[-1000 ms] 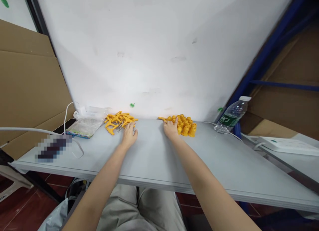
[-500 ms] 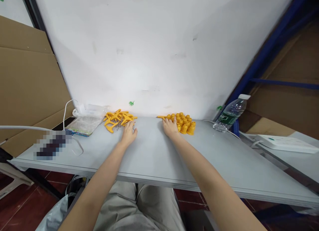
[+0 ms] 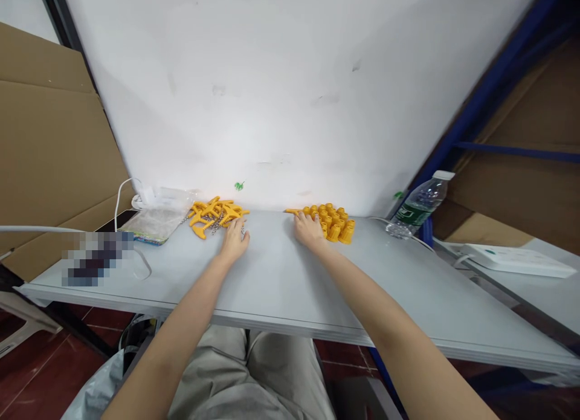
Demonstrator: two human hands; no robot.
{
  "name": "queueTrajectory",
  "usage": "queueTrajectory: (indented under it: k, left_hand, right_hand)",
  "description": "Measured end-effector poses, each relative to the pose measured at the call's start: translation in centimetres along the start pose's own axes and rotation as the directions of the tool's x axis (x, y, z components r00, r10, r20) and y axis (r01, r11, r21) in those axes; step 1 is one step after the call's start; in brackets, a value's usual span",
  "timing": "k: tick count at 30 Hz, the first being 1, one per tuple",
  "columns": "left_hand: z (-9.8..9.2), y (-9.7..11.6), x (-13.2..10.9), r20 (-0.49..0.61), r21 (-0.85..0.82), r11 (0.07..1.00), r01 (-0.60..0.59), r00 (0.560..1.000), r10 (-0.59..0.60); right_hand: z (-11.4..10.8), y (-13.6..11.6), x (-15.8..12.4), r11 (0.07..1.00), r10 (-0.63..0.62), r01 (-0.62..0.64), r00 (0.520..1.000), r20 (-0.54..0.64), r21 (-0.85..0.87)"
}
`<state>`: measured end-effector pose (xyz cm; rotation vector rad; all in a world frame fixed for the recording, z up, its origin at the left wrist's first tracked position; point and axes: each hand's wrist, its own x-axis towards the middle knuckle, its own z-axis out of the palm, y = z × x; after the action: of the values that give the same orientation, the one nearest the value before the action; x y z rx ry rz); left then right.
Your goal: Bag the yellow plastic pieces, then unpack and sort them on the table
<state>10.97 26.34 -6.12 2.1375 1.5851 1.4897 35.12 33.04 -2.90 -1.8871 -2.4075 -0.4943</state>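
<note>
Several flat yellow pieces with small metal chains (image 3: 203,216) lie in a loose pile on the left part of the grey table (image 3: 272,275). My left hand (image 3: 234,240) rests at the right edge of that pile, fingers apart, with nothing seen in it. Several yellow cup-shaped pieces (image 3: 334,229) stand close together to the right. My right hand (image 3: 310,229) lies against their left side, its fingers spread. A thin yellow piece (image 3: 291,211) sticks out beyond its fingertips on the left; whether the fingers touch it is unclear.
A clear plastic bag (image 3: 156,222) and white cables lie left of the pile, near a blurred dark item (image 3: 97,260). A water bottle (image 3: 419,207) leans at the right by a blue frame. Beyond it lies a white power strip (image 3: 516,261). A white wall rises behind the table.
My right hand has shifted very slightly to the left beside the cup-shaped pieces. My left hand has stayed at its pile.
</note>
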Motion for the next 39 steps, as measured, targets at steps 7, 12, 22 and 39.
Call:
queueTrajectory:
  k: [7, 12, 22, 39]
  left_hand:
    - [-0.2, 0.1, 0.0, 0.012, 0.006, 1.000, 0.011, 1.000, -0.011]
    - [-0.3, 0.2, 0.0, 0.018, 0.014, 1.000, 0.011, 1.000, -0.011]
    - [0.0, 0.0, -0.1, 0.010, 0.011, 1.000, 0.013, 1.000, -0.013]
    - [-0.1, -0.1, 0.0, 0.025, 0.019, 1.000, 0.014, 1.000, -0.015]
  right_hand:
    - [-0.8, -0.5, -0.2, 0.987, 0.138, -0.137, 0.990, -0.007, 0.089]
    - [-1.3, -0.2, -0.5, 0.997, 0.075, -0.075, 0.996, -0.048, 0.003]
    - [-0.6, 0.8, -0.8, 0.999, 0.018, -0.017, 1.000, 0.020, -0.041]
    - [-0.3, 0.4, -0.8, 0.988, 0.153, -0.153, 0.988, -0.012, 0.021]
